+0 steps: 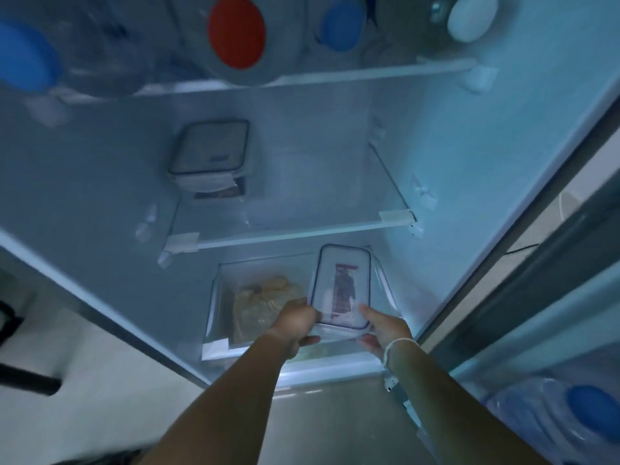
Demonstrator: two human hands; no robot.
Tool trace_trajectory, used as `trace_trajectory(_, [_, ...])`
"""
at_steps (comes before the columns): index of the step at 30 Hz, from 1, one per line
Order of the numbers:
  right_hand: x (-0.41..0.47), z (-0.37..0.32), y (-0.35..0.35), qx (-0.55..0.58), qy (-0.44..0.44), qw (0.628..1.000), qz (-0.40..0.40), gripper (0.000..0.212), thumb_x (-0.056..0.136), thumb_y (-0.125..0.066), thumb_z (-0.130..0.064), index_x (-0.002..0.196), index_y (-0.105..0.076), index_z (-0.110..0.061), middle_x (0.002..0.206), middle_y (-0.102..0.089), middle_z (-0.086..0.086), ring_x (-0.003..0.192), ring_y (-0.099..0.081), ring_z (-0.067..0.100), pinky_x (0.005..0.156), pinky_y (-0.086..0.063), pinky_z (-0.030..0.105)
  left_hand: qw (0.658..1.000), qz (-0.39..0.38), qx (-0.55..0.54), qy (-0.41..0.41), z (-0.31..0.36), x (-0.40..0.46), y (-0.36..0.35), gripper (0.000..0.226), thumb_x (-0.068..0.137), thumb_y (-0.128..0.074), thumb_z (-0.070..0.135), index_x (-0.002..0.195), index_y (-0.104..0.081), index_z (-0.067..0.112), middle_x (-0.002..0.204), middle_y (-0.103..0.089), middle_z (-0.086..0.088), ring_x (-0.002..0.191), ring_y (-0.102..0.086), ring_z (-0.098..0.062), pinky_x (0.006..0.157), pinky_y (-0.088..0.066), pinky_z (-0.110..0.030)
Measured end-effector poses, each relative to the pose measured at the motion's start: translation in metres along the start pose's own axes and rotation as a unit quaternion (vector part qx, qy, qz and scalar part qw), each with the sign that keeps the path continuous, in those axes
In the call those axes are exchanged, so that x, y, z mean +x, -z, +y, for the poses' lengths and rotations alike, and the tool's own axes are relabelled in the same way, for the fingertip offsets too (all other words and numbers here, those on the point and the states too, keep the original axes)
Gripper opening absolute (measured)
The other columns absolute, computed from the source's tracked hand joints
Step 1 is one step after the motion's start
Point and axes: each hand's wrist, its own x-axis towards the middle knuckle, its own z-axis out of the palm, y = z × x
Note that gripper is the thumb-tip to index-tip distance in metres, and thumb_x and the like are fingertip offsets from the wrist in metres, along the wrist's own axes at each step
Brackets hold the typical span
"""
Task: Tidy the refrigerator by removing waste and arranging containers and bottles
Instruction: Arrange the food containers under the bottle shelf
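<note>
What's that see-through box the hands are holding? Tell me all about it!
The box is a clear plastic rectangle with rounded corners and a see-through lid edged with a dark blue line. Through the lid shows something with a red and white label; what it is cannot be told. The box lies flat, long side pointing into the fridge, low down over the clear drawer. The left hand grips its near left corner and the right hand its near right corner. A tan bag lies beside it.

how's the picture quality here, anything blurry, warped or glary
Head view: a cold blue cast throughout; the bottle caps on the top shelf are soft and smeared; the wide lens bends the fridge walls outward; brightest glow sits at the drawer's front edge, while the clear lidded container in both hands stays fairly sharp.
</note>
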Motion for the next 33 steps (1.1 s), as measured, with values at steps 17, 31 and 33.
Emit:
trace_trajectory(17, [-0.134,0.009,0.015,0.109,0.070,0.981,-0.147,0.035,0.088,-0.061,-0.020,0.109,-0.060,0.008,0.102,-0.064,0.021,0.084,-0.065,0.035,0.065,-0.060,0.039,0.988,-0.053,0.120,-0.077,0.023,-0.139,0.043,0.025,0.087,-0.052,0.010,0.110,-0.061,0.013,0.094,-0.051,-0.007,0.075,-0.046,-0.014,0.060,-0.048,-0.023])
trace_trajectory(31, [-0.163,-0.051,-0.009,0.092,0.186,0.970,-0.128,0.014,0.093,-0.053,-0.020,0.084,-0.056,-0.009,0.086,-0.062,0.010,0.078,-0.063,0.027,0.067,-0.057,0.041,0.902,0.158,0.286,-0.282,0.102,-0.148,0.097,0.041,0.091,-0.046,0.013,0.131,-0.055,0.007,0.134,-0.059,-0.016,0.123,-0.056,-0.032,0.105,-0.042,-0.033])
trace_trajectory(33, [-0.155,-0.065,-0.018,0.075,0.205,0.970,-0.106,0.016,0.092,-0.055,-0.023,0.086,-0.055,-0.008,0.087,-0.061,0.011,0.077,-0.063,0.028,0.062,-0.058,0.039,0.868,0.198,0.340,-0.303,0.116,-0.140,0.105,0.041,0.091,-0.045,0.015,0.131,-0.056,0.009,0.139,-0.055,-0.014,0.126,-0.053,-0.030,0.107,-0.040,-0.031])
